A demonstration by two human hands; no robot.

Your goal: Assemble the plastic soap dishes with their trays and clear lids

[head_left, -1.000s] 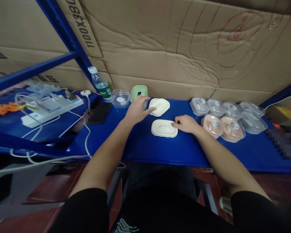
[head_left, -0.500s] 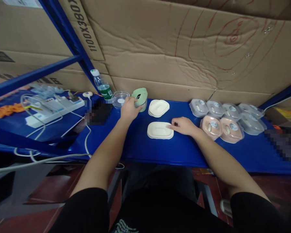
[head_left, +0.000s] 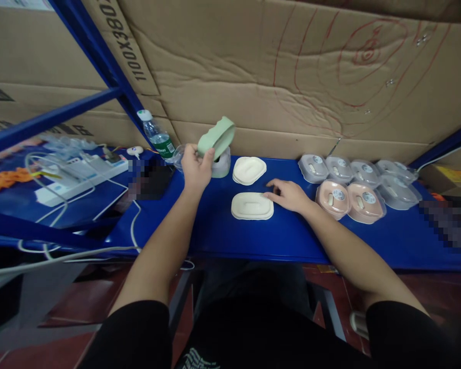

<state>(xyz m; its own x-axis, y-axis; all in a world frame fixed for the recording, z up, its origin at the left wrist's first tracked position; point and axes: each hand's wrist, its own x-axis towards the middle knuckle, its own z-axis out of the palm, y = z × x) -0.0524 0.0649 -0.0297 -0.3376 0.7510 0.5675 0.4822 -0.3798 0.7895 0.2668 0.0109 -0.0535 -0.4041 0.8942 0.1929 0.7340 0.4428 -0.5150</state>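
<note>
At eleven o'clock, your left hand (head_left: pixel 197 170) has tipped up the green lid (head_left: pixel 218 136) it pinches — uncovering the tub (head_left: pixel 223 165) — while your right hand (head_left: pixel 289 196), loosely open, is by the cream tray (head_left: pixel 252 207).

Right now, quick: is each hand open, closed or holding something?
Left hand: closed on the tilted green lid.
Right hand: loosely open, gripping nothing, thumb by the nearer white piece.

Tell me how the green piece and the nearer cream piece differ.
The green piece is tilted above the blue table; the nearer cream piece lies flat on it. The left hand grips the green piece; the right hand has only a fingertip at the nearer cream piece's edge.
</note>
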